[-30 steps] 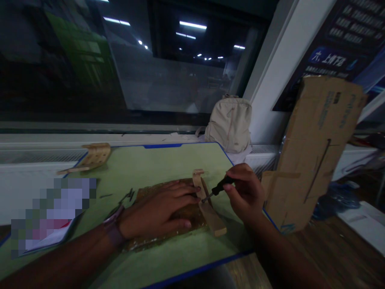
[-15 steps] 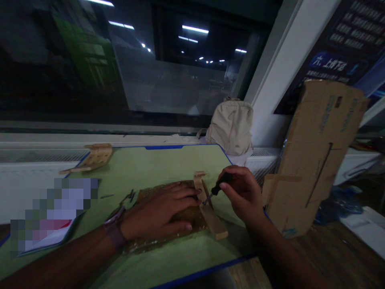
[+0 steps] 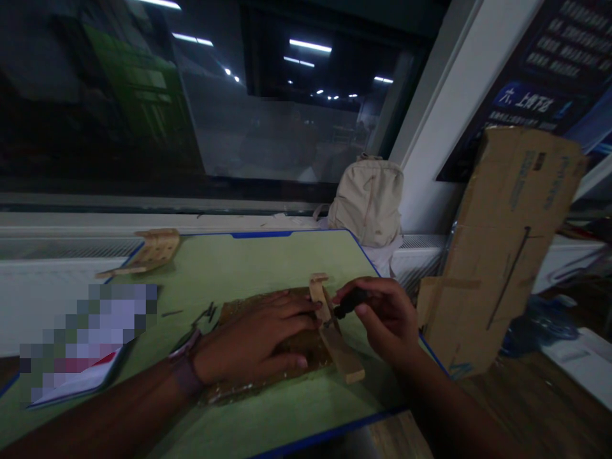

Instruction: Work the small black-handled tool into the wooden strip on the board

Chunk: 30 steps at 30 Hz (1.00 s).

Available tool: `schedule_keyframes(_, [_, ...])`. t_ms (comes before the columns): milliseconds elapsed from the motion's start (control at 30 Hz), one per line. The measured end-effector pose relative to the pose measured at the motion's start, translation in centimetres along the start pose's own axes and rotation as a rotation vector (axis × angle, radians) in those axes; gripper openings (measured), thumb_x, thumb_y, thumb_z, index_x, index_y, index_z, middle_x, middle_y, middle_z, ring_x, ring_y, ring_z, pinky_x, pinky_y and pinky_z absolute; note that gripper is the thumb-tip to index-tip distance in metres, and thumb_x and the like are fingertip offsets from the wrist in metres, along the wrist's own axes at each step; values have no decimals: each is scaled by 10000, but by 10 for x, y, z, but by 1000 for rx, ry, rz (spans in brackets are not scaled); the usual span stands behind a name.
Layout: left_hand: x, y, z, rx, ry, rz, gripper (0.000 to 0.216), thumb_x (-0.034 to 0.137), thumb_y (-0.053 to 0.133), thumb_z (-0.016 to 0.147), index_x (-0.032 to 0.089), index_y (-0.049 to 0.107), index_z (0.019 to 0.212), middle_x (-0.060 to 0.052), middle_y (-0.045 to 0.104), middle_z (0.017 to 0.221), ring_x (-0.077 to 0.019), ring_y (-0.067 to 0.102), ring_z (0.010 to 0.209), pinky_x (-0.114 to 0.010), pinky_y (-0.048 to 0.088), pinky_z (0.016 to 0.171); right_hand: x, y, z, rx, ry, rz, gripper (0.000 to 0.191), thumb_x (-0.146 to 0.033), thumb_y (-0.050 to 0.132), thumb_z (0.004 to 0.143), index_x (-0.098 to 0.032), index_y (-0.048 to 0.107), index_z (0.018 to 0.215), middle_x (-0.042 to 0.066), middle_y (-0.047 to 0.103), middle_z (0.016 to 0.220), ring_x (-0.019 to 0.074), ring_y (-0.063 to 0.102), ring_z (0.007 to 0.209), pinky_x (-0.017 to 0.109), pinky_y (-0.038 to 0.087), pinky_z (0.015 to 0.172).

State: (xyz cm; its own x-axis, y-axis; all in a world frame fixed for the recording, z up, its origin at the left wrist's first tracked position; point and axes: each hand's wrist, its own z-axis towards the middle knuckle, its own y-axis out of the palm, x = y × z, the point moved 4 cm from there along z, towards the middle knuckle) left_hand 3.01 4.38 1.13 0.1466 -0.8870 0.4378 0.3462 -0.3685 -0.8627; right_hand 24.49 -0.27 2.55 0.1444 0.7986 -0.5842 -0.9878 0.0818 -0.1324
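Observation:
My left hand (image 3: 258, 338) lies flat on a brown board (image 3: 313, 347), fingers stretched out, with its fingertips against a curved wooden piece (image 3: 347, 363). That piece lies across the board's right side, one end reaching past it. My right hand (image 3: 389, 322) is closed around the black handle of a screwdriver (image 3: 352, 301). The screwdriver slants down to the left, its tip by the middle of the wooden piece; whether a screw sits under the tip is too small to tell.
Several small dark pieces (image 3: 205, 314) lie left of the board on the green table (image 3: 239, 264). A wooden part with holes (image 3: 157, 248) stands at the far left corner, near a blurred booklet (image 3: 100, 344). Beyond are a beige backpack (image 3: 367, 201) and cardboard (image 3: 511, 255).
My right hand has shifted slightly lower and tipped the screwdriver's handle down, so less of its shaft shows. My left hand and the wooden piece stay almost in place.

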Motion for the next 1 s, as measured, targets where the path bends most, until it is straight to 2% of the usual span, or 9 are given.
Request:
schedule_keyframes(133, [-1, 1, 0, -15, -11, 19, 528, 514, 670, 1085, 227, 598, 1523, -131, 579, 1639, -354, 519, 1533, -556, 356, 1311, 2, -8, 2, 142, -124, -182, 258, -212, 771, 985, -324, 740, 1216, 23, 730, 880, 191, 723, 789, 317, 595, 648])
schedule_keyframes(233, [-2, 1, -1, -5, -6, 21, 522, 534, 658, 1090, 228, 608, 1511, -131, 583, 1635, -357, 528, 1524, -552, 357, 1309, 0, -12, 2, 168, -203, -305, 210, -284, 766, 985, -307, 770, 1194, 39, 707, 866, 206, 686, 758, 347, 567, 631])
schedule_keyframes(333, [-1, 0, -1, 17, 15, 9, 503, 543, 636, 1101, 228, 622, 1493, -131, 600, 1615, -348, 538, 1515, -526, 375, 1302, -1, -10, 2, 116, -194, -272, 251, -343, 659, 1047, -294, 770, 1267, 88, 751, 1004, 244, 740, 885, 399, 620, 705])
schedule_keyframes(467, [-1, -1, 0, 38, 28, -2, 516, 549, 646, 1097, 247, 610, 1514, -127, 579, 1637, -346, 494, 1558, -524, 365, 1313, 0, -1, 2, -11, -90, -97, 297, -280, 609, 1087, -325, 721, 1358, 86, 812, 1110, 243, 796, 1004, 424, 675, 813])
schedule_keyframes(567, [-1, -1, 1, 29, 29, -6, 514, 531, 653, 1095, 238, 609, 1515, -135, 572, 1641, -351, 495, 1555, -534, 364, 1312, 2, 1, 2, 21, -43, -45, 285, -231, 664, 1058, -324, 709, 1324, 58, 800, 1028, 210, 793, 904, 347, 663, 706])
schedule_keyframes(667, [0, 0, 1, 19, 20, -2, 497, 523, 645, 1098, 225, 619, 1494, -137, 608, 1601, -356, 551, 1500, -538, 390, 1290, 1, -4, 2, 157, -113, -152, 293, -173, 759, 970, -311, 713, 1225, 22, 735, 923, 183, 728, 787, 295, 604, 621])
schedule_keyframes(733, [0, -1, 1, 18, 20, 0, 484, 526, 642, 1098, 229, 624, 1480, -134, 616, 1591, -356, 559, 1489, -541, 389, 1287, -1, -5, 3, 178, -172, -253, 247, -171, 773, 946, -297, 719, 1151, 8, 695, 853, 173, 670, 710, 294, 561, 593])
schedule_keyframes(833, [0, 0, 1, 12, 14, -3, 467, 519, 646, 1096, 240, 629, 1470, -128, 617, 1587, -350, 552, 1495, -546, 381, 1293, -7, -6, 3, 86, -219, -307, 127, -250, 675, 1019, -273, 741, 1125, 23, 678, 798, 189, 646, 689, 326, 545, 596])
schedule_keyframes(1000, [-1, 0, 0, 24, 32, 4, 512, 514, 658, 1094, 229, 600, 1515, -135, 591, 1620, -355, 519, 1535, -555, 377, 1302, -15, -6, 2, -71, -158, -302, 403, -379, 463, 1128, -269, 699, 1437, 123, 756, 1092, 268, 751, 1008, 434, 661, 776])
